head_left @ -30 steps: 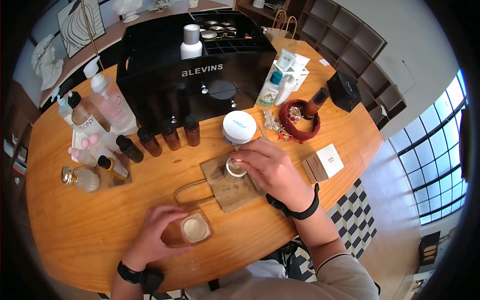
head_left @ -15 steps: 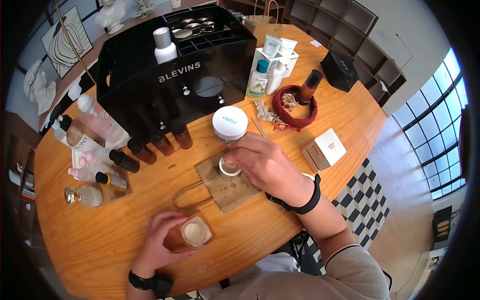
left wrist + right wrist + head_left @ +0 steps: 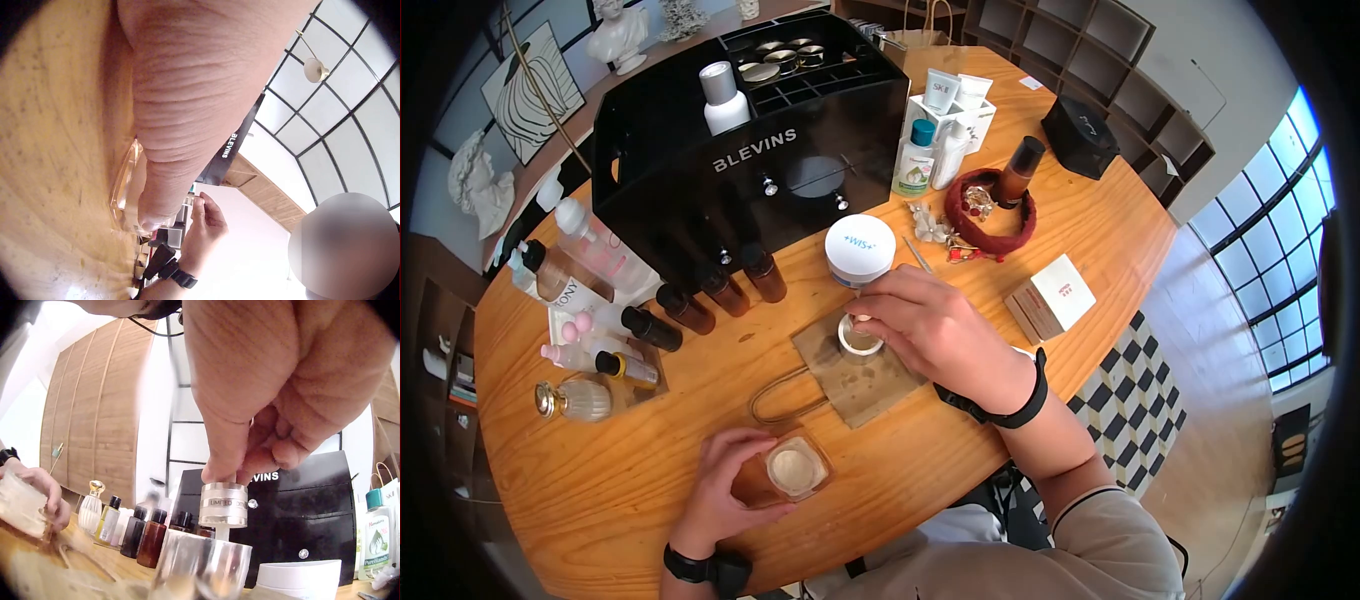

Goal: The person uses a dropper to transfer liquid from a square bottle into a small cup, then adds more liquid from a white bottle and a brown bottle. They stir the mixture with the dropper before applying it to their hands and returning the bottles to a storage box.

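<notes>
Moved vs. 1 s ago: chiefly head-cam framing; layout approx. same. L hand [image 3: 714, 498]: fingers & thumb round sq. jar [image 3: 797, 468], twd table's [image 3: 710, 400] near edge. R hand [image 3: 935, 325]: pinching silver cap [image 3: 224, 504] above silver-walled pot [image 3: 203, 565], nr kraft bag's [image 3: 865, 390] far edge. BLEVINS case [image 3: 700, 190]; WIS jar [image 3: 860, 248]. R-wrist view only: cap ltrg. "LIMITED"; "PureHands" btl. [image 3: 378, 534]

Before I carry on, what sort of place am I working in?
Likely a dressing or beauty area, in a home or studio: a black organizer and brown bottles stand on a wooden table.
</notes>
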The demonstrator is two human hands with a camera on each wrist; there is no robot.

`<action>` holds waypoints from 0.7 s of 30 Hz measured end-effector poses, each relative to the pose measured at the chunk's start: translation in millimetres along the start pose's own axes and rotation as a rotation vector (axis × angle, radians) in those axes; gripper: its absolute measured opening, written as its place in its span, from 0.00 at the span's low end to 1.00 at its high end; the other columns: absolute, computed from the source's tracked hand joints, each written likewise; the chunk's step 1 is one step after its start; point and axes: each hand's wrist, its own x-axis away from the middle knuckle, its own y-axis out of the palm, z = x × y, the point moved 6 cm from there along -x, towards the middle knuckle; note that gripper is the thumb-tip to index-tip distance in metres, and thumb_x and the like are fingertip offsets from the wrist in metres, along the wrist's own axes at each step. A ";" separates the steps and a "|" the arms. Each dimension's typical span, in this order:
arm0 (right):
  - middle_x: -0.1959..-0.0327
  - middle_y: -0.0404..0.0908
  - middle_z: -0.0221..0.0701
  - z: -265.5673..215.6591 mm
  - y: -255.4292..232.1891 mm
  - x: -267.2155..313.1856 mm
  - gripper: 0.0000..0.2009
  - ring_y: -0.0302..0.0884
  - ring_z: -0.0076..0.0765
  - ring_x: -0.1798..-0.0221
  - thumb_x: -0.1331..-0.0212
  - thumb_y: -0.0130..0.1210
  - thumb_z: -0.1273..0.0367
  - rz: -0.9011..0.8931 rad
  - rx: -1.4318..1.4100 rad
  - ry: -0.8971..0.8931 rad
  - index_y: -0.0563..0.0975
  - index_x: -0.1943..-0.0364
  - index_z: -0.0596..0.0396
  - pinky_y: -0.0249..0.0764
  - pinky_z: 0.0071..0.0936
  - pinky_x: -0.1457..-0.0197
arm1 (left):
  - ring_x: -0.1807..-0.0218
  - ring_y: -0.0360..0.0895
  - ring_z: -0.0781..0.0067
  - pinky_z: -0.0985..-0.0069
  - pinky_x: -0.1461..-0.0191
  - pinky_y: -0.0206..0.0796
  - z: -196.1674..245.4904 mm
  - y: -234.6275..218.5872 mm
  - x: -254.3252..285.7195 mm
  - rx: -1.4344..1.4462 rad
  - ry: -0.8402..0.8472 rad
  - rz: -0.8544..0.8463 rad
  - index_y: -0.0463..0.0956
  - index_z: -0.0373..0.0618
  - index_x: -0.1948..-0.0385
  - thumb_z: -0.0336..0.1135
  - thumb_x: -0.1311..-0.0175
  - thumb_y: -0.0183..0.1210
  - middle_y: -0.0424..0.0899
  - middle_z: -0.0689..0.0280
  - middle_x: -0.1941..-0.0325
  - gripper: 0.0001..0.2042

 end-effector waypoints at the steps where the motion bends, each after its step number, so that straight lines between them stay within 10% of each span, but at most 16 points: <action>1: 0.61 0.82 0.39 0.1 -0.1 0.1 0.08 0.81 0.49 0.58 0.43 0.65 0.74 0.000 0.003 -0.003 0.82 0.61 0.61 0.78 0.39 0.54 | 0.37 0.70 0.54 0.61 0.32 0.63 0.2 -0.2 -0.1 -0.002 -0.005 -0.003 0.76 0.47 0.44 0.38 0.65 0.83 0.72 0.57 0.41 0.38; 21: 0.61 0.80 0.40 -2.3 -18.2 0.7 0.07 0.78 0.50 0.57 0.43 0.64 0.76 0.084 -0.080 0.070 0.81 0.61 0.62 0.75 0.39 0.53 | 0.37 0.70 0.55 0.61 0.32 0.62 1.1 -0.1 -0.9 0.007 -0.005 -0.008 0.77 0.47 0.45 0.38 0.65 0.82 0.74 0.58 0.41 0.37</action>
